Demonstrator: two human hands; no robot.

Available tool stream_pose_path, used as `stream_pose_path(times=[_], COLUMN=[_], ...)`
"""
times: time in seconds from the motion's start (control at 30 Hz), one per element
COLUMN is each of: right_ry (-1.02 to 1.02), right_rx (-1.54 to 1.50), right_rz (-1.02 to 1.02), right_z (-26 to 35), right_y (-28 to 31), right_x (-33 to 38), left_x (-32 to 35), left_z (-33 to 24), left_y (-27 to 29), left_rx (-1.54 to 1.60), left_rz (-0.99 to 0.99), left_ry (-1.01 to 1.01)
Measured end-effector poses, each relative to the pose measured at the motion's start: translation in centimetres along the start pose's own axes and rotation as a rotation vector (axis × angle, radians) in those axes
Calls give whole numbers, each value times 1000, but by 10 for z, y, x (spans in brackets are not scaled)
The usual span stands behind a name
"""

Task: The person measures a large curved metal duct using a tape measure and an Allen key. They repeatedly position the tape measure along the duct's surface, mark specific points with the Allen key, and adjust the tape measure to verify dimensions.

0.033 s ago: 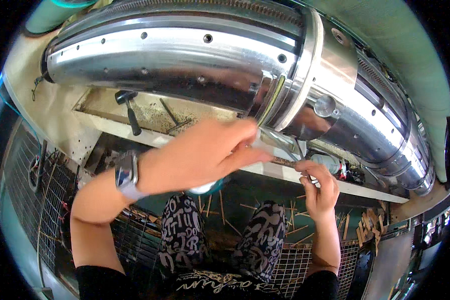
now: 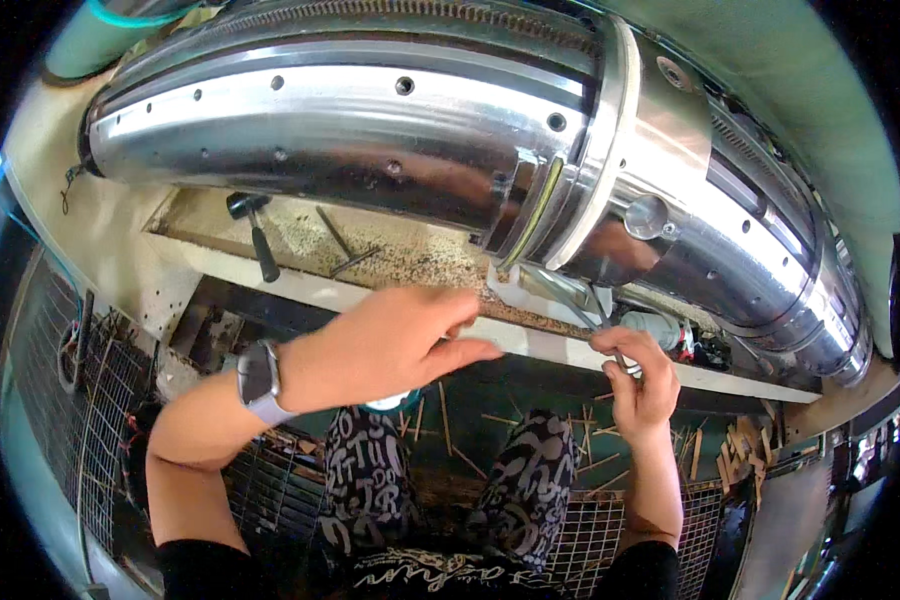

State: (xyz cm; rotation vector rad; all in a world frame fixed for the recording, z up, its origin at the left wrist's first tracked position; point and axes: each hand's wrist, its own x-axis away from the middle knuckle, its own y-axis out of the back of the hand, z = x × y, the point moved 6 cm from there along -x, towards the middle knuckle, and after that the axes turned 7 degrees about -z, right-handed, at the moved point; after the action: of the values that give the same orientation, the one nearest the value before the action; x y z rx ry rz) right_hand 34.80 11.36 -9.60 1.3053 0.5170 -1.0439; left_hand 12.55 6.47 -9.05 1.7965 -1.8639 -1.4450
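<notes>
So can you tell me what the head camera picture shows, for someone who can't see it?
A person's right hand pinches a thin metal tool under a big shiny metal cylinder, while the left hand, wearing a wristwatch, hovers open beside it. A hammer lies on the dusty ledge.

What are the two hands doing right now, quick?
Left hand: open, fingers stretched out, holding nothing.
Right hand: closed around a thin metal tool.

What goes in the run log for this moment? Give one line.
left hand: open, near white ledge | right hand: pinching thin metal tool | above: large polished metal cylinder | hammer in tray
</notes>
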Motion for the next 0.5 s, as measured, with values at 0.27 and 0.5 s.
stream_pose_path(times=[0.27,0.5], right_ry=[-108,-57], right_rx=[-474,-253], right_rz=[-253,-539], right_z=[-22,-42], right_y=[12,-10], right_x=[0,12], left_x=[19,37], left_z=[152,162], left_y=[-95,-121], left_rx=[-590,-432], left_rz=[26,-81], left_ry=[289,383])
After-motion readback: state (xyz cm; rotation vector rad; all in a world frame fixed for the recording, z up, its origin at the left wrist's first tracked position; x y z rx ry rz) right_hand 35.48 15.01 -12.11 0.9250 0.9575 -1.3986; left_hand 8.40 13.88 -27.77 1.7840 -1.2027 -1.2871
